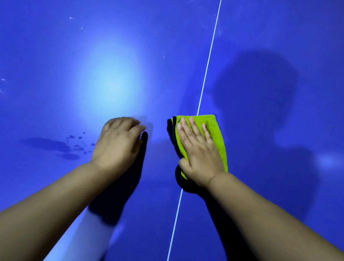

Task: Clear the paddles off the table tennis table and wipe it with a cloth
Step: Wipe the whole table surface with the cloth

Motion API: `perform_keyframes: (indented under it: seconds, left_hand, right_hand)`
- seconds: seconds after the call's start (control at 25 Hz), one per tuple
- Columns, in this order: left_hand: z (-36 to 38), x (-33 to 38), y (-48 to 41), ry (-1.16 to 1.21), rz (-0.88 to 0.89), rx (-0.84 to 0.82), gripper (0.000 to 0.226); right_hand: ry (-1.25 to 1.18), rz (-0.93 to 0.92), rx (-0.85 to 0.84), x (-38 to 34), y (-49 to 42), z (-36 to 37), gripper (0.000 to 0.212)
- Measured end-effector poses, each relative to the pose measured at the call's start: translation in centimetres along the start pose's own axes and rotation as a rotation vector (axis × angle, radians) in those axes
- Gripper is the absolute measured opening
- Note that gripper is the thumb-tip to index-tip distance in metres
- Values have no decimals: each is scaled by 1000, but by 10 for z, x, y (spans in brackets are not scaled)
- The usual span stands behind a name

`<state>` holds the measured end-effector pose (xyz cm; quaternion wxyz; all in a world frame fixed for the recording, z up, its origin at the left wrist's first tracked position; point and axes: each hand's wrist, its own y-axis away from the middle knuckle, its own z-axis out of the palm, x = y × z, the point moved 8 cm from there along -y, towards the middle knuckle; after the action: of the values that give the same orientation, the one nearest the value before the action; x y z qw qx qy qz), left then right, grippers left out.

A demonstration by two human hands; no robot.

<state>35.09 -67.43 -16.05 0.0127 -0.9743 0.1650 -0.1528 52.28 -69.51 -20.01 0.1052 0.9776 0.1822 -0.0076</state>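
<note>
Right hand [199, 151] presses flat on the green cloth [216, 135]; left hand [118, 141] rests loosely curled on the blue surface [65, 54].

Green, black-edged cloth [216, 135]; blue table [65, 54].

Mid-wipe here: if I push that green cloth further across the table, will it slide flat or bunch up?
Probably floppy: the green cloth lies folded in soft layers, so it may bunch unless pressed flat, as the right hand does. It should glide easily; the table looks smooth and glossy.
</note>
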Motion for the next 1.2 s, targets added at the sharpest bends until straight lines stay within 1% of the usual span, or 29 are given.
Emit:
perform_keyframes:
  seconds: [0.04, 0.12, 0.16, 0.24, 0.32, 0.4, 0.52, 0.6, 0.64, 0.72, 0.84, 0.92, 1.04, 1.2]
  left_hand:
    - [-5, -5, 14, 9, -20, 2, 29]
    - [-16, -17, 43, 24, -76, -15, 11]
    - [-20, -21, 57, 19, -91, -26, 6]
    - [-25, -25, 80, -5, -78, -57, 9]
    - [-31, -23, 100, -44, -36, -55, 7]
    - [-35, -22, 114, -78, -16, -68, 18]
    - [-44, -25, 134, -94, 27, -108, 27]
    - [-49, -33, 139, -68, 51, -126, 19]
    - [-50, -39, 141, -48, 58, -120, 13]
    - [-53, -50, 141, -10, 39, -119, 17]
    - [-53, -63, 133, -6, 29, -101, 22]
    - [-50, -68, 120, -17, 23, -126, 26]
    - [-40, -71, 97, -51, 11, -172, 29]
    - [-28, -82, 47, -93, -38, -164, 43]
  right_hand:
    - [3, 8, 1, -12, 15, 3, 85]
    - [6, 24, 13, -39, 47, 10, 84]
    - [5, 34, 16, -54, 63, 13, 84]
    - [-2, 61, 12, -81, 94, 22, 85]
    - [-6, 98, 16, -106, 122, 28, 85]
    - [-12, 156, 28, -126, 145, 33, 85]
    - [-60, 320, 52, -158, 173, 37, 84]
    - [-92, 482, 38, -171, 177, 39, 83]
    - [-103, 566, 14, -174, 173, 40, 83]
    - [-141, 730, -5, -175, 159, 37, 83]
    - [-183, 906, 20, -165, 126, 29, 85]
    - [-232, 972, 16, -152, 101, 26, 85]
    - [-243, 1031, 17, -123, 66, 17, 85]
    - [-222, 1035, 65, -76, 6, 2, 88]
